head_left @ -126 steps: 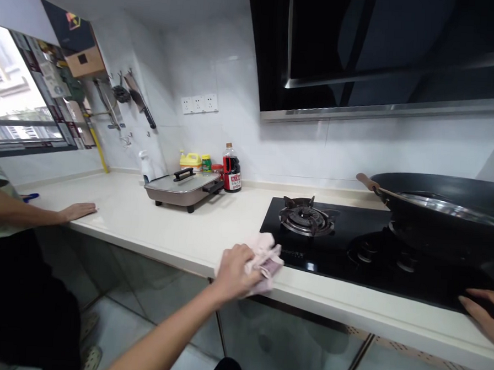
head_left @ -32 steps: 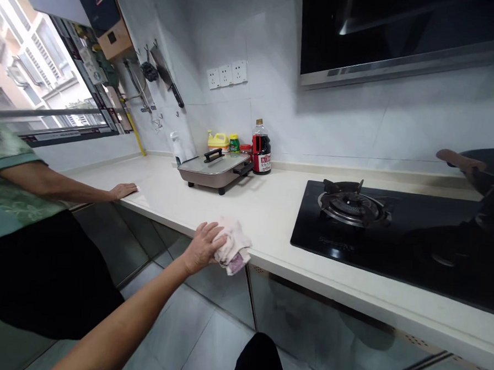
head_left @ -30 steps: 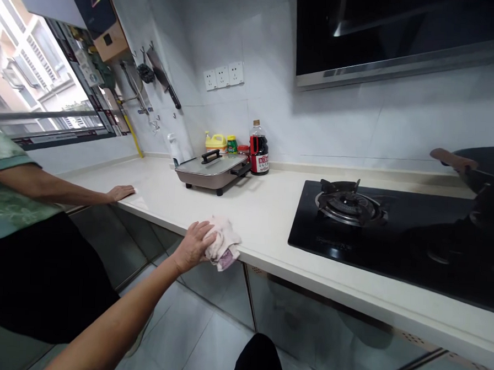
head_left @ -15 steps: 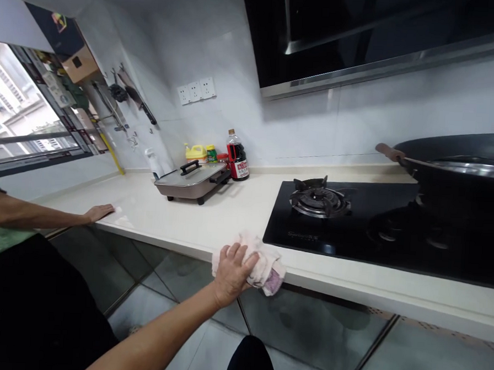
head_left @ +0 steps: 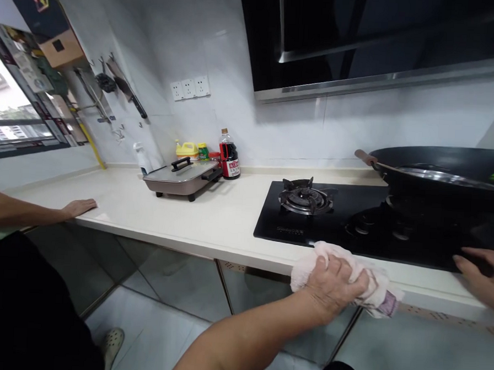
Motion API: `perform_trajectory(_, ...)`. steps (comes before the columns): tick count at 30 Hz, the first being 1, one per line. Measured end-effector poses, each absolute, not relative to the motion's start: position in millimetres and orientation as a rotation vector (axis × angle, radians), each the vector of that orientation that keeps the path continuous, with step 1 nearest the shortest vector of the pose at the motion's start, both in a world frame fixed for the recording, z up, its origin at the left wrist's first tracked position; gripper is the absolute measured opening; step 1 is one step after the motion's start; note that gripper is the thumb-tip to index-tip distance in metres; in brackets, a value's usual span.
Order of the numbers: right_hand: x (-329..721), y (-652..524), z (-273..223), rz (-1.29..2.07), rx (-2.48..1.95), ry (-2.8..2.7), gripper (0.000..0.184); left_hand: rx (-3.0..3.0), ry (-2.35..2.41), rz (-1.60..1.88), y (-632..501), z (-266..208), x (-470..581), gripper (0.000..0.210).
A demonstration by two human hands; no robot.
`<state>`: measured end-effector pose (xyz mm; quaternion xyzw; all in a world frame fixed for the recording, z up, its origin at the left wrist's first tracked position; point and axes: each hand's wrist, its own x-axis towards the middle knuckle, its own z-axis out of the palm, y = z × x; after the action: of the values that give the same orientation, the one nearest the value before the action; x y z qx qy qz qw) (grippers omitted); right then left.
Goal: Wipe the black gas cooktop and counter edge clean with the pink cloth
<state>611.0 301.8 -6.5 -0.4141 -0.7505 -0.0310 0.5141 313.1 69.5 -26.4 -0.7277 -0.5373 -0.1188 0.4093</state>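
My left hand [head_left: 330, 286] is closed on a pale pink cloth [head_left: 384, 286] with a purple patch. The cloth lies over the counter's front edge, just in front of the black gas cooktop [head_left: 339, 234]. At the right edge of view, my right hand [head_left: 484, 277] rests by the cooktop's front rim with its fingers apart, partly cut off. Behind it a black wok [head_left: 439, 156] with a wooden handle sits on the right burner, with a shiny metal piece inside. The left burner [head_left: 305, 198] is bare.
An electric pan [head_left: 181, 179] with a glass lid stands on the white counter [head_left: 211, 227], near a soy sauce bottle [head_left: 231, 156]. Another person's hand [head_left: 80, 206] lies flat on the counter at left. The range hood [head_left: 376, 81] overhangs the cooktop.
My left hand has slid right along the counter edge with the cloth, now in front of the cooktop. My right hand has come into view at right. The view has shifted slightly right.
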Motion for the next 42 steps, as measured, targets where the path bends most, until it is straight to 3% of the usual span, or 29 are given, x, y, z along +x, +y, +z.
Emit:
perform_trajectory(4, 547, 187, 15, 0.144, -0.829, -1.939, 0.053, -1.801, -1.371, -0.418, 73, -30, 314, 0.042)
perform_trajectory(7, 497, 121, -2, 0.195, -0.539, -2.231, 0.062, -1.902, -1.445, -0.437, 69, -24, 308, 0.041)
perform_trajectory(10, 469, 102, -23, 0.027, -0.482, -2.271, 0.081, -2.124, -1.468, -0.539, 54, -9, 290, 0.047)
perform_trajectory(13, 454, 107, -28, -0.220, -0.582, -2.256, 0.084, -2.333, -1.401, -0.791, 29, 10, 253, 0.064)
perform_trajectory(18, 399, 93, -8, -0.497, -0.795, -2.372, 0.085, -2.049, -1.561, -1.074, 7, 33, 178, 0.041)
perform_trajectory(24, 330, 79, -2, -0.467, -0.644, -2.408, 0.095, -1.884, -1.706, -0.986, 35, 43, 151, 0.029)
perform_trajectory(26, 331, 87, -10, -0.493, -0.508, -2.356, 0.087, -1.908, -1.696, -0.925, 42, 40, 151, 0.030)
perform_trajectory(29, 353, 103, -23, -0.601, -0.355, -2.172, 0.054, -1.928, -1.706, -0.846, 46, 34, 148, 0.036)
perform_trajectory(31, 374, 114, -27, -0.648, -0.333, -2.078, 0.043, -1.933, -1.736, -0.822, 44, 31, 144, 0.040)
perform_trajectory(42, 561, 197, -35, -0.573, -0.563, -2.293, 0.064, -1.990, -1.877, -0.741, 44, 28, 131, 0.052)
